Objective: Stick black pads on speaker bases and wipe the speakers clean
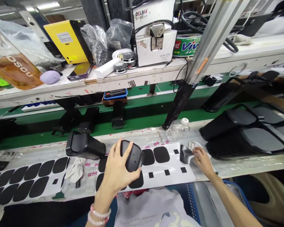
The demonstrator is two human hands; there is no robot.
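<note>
Left grip (117, 173) holds one speaker (133, 155), right (203, 160) touches cloth (195, 145).

Two hands, left (118, 168) and right (202, 160), two sticker sheets (170, 167), one clear bottle (177, 129), one yellow box (66, 41).

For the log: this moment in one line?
left hand: grips rounded black plastic housing | right hand: touches crumpled whitish material | nearby: white sheet of black pads
</note>
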